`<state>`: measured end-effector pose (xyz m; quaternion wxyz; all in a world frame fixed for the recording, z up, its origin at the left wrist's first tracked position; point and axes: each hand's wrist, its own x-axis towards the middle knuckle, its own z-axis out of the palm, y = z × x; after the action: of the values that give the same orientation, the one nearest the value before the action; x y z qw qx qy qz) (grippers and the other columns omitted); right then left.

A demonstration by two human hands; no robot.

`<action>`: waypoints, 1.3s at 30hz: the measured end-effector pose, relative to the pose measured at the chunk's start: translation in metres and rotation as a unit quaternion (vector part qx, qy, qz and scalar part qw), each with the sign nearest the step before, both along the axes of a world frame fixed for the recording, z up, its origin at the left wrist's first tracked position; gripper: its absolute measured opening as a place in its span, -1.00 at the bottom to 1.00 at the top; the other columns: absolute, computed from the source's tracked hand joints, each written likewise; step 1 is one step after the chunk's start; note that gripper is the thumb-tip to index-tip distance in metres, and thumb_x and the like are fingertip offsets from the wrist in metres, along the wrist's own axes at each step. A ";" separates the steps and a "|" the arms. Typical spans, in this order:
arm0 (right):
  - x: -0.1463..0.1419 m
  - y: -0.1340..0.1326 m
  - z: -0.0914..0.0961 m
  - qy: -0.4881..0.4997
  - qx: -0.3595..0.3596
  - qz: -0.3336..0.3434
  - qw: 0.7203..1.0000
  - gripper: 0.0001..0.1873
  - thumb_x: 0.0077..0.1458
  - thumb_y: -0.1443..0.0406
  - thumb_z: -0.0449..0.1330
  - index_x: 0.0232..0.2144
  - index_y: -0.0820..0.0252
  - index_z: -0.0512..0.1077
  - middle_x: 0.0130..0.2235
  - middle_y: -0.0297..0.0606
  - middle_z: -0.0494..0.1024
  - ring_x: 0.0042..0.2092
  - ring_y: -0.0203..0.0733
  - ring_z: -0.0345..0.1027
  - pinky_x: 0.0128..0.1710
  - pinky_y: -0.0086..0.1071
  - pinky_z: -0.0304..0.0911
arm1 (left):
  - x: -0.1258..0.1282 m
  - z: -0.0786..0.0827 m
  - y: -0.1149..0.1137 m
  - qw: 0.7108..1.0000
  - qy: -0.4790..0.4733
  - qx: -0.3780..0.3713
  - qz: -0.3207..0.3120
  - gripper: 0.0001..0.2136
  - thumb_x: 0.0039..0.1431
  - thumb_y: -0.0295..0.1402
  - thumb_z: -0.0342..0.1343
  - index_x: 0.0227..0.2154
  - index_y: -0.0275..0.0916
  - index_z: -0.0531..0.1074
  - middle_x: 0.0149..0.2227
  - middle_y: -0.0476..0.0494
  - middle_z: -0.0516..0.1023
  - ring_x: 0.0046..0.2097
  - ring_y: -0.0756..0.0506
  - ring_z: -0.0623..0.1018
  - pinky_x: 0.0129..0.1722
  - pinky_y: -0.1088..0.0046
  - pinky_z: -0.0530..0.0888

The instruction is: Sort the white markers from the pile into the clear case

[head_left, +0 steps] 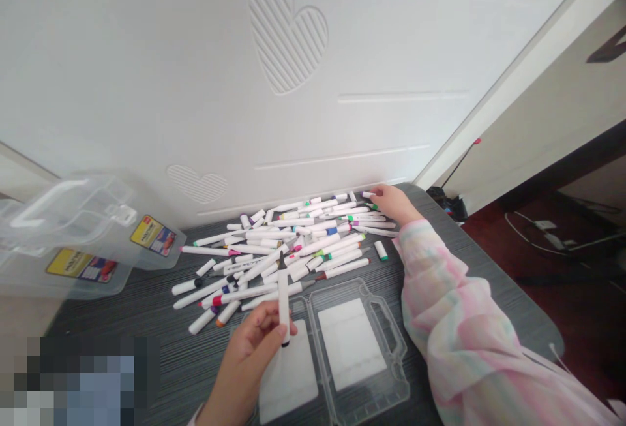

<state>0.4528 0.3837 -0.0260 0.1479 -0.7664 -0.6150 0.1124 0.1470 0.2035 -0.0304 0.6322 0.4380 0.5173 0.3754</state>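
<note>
Head view: your left hand [261, 341], lower centre of frame, pinches uncapped black marker [283, 302] between thumb and fingers; long axis near upright in frame, dark nib toward top, black end by thumb. Your right hand [391, 204], upper right of table, has fingertips at small white cap [367, 195]; cannot tell if pinched or only touched. Cap lies up and right from marker, beyond marker pile [293, 237], long axis roughly crosswise; right hand far nearer. Open clear case [398, 390] sits bottom centre, partly under left hand.
</note>
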 end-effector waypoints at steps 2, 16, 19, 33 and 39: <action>0.001 0.001 -0.001 -0.006 0.003 -0.002 1.000 -0.69 -0.03 0.26 0.03 -0.26 0.29 0.43 -0.30 -0.11 0.51 -0.28 -0.15 0.34 -0.30 -0.39 0.17 | 0.001 0.001 0.000 1.000 0.003 0.000 0.000 -0.85 -0.02 -0.31 0.05 -0.38 -0.26 0.40 -0.47 -0.08 0.47 -0.35 -0.08 0.41 -0.32 0.44 0.29; -0.038 -0.003 0.006 -0.057 -0.015 0.112 0.992 -0.63 0.09 0.18 -0.13 -0.29 0.12 0.44 -0.15 -0.20 0.46 -0.07 -0.12 0.24 -0.11 -0.26 0.08 | 0.001 0.002 0.001 1.000 -0.006 -0.002 -0.006 -0.86 0.00 -0.32 0.04 -0.38 -0.25 0.38 -0.48 -0.05 0.45 -0.36 -0.05 0.39 -0.32 0.48 0.28; -0.042 -0.004 0.005 -0.075 -0.025 0.111 0.991 -0.60 0.09 0.16 -0.14 -0.34 0.14 0.46 -0.16 -0.17 0.46 -0.06 -0.08 0.23 -0.09 -0.18 0.03 | 0.001 0.003 0.001 1.000 -0.004 -0.003 -0.010 -0.86 -0.01 -0.32 0.04 -0.38 -0.25 0.37 -0.47 -0.04 0.45 -0.35 -0.04 0.39 -0.32 0.48 0.28; -0.046 -0.006 0.009 -0.078 -0.022 0.092 0.992 -0.54 0.09 0.13 -0.17 -0.45 0.16 0.47 -0.21 -0.19 0.49 -0.08 -0.09 0.26 -0.03 -0.12 -0.07 | 0.002 0.005 -0.001 1.000 0.000 -0.008 0.004 -0.86 -0.03 -0.34 0.05 -0.39 -0.26 0.38 -0.47 -0.05 0.46 -0.36 -0.04 0.40 -0.33 0.49 0.29; -0.045 -0.004 0.011 -0.053 -0.011 0.090 0.994 -0.58 0.11 0.15 -0.18 -0.33 0.09 0.46 -0.11 -0.27 0.45 -0.02 -0.18 0.22 0.00 -0.22 -0.06 | 0.002 0.004 0.000 1.000 -0.002 -0.006 0.002 -0.86 -0.01 -0.33 0.05 -0.37 -0.26 0.38 -0.46 -0.05 0.47 -0.36 -0.03 0.40 -0.33 0.50 0.30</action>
<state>0.4082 0.3794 -0.0147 0.0958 -0.7143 -0.6872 0.0917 0.1493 0.2032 -0.0261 0.6349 0.4324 0.5190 0.3750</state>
